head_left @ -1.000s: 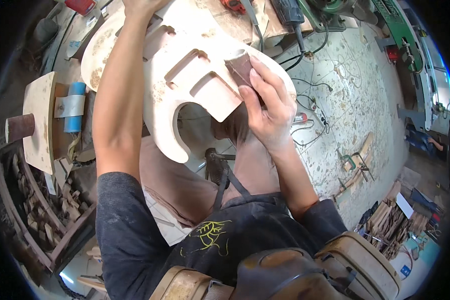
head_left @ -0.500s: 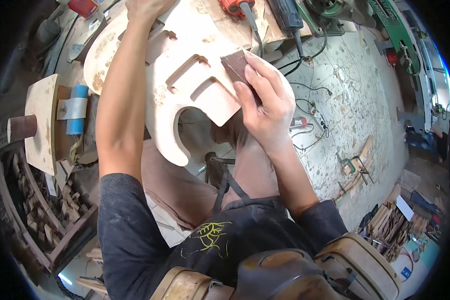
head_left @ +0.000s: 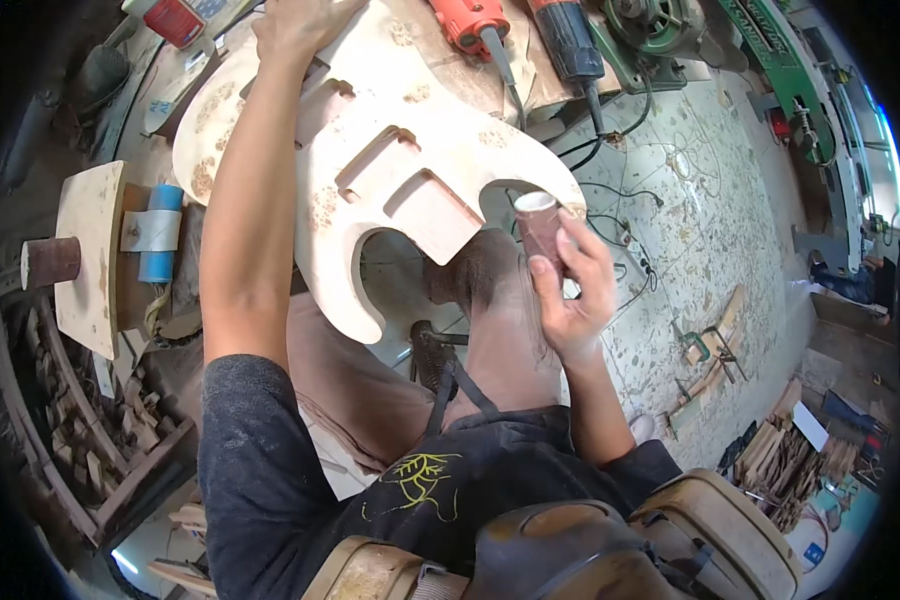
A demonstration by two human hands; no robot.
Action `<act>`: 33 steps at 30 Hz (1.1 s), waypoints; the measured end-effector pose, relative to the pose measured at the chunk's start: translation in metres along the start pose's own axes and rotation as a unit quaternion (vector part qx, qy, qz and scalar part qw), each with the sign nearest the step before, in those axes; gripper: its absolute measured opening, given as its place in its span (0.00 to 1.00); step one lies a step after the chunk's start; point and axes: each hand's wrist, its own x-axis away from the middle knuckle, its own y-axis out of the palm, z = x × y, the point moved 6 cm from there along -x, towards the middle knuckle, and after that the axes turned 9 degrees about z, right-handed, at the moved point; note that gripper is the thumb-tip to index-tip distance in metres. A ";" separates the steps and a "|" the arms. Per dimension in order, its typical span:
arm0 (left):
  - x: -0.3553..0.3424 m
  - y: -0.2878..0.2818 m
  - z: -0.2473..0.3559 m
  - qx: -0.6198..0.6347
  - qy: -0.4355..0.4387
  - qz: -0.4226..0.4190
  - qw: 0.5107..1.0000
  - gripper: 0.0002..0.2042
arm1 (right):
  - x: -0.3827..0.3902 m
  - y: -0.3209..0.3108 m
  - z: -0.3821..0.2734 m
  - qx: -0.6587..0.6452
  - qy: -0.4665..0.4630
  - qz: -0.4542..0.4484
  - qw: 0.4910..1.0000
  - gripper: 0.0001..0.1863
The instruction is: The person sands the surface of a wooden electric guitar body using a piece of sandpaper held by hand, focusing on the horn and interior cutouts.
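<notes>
A pale wooden electric guitar body [head_left: 440, 120] with routed cavities and two horn cutaways lies over my lap and the bench edge. My left hand [head_left: 300, 25] presses on its far part with thumb and fingers spread; the picture's upper edge cuts some fingers off. My right hand [head_left: 578, 290] grips a short tube wrapped in brown sandpaper [head_left: 538, 228], its pale hollow end tilted up. This sanding tube is held beside the right horn, over the cutaway's opening; whether it touches the wood I cannot tell.
Past the body lie an orange power tool [head_left: 470, 22] and a dark blue one [head_left: 568, 40], with cords trailing to the floor. A wooden block with a sandpaper drum [head_left: 50, 262] stands at left. Wood offcuts fill a rack [head_left: 120, 430] below it. A clamp [head_left: 698, 345] lies on the floor.
My right hand has drawn back from the body's face toward the lower right, turning the sandpaper tube upright. The guitar body's right horn now shows. My left hand stays on the wood.
</notes>
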 end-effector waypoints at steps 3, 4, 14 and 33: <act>0.005 -0.001 0.001 0.017 -0.003 0.003 1.000 0.30 | -0.012 0.004 -0.011 0.003 -0.009 0.024 1.000 0.16; 0.003 -0.002 0.001 0.029 -0.009 0.002 1.000 0.30 | -0.013 0.006 -0.013 -0.004 -0.021 0.033 0.999 0.16; 0.002 0.001 -0.002 0.000 0.002 0.000 1.000 0.31 | -0.048 0.040 -0.023 0.056 -0.035 0.078 0.995 0.14; -0.001 -0.004 -0.003 -0.010 0.002 0.035 0.999 0.30 | -0.042 0.043 -0.023 0.069 -0.061 0.049 0.995 0.12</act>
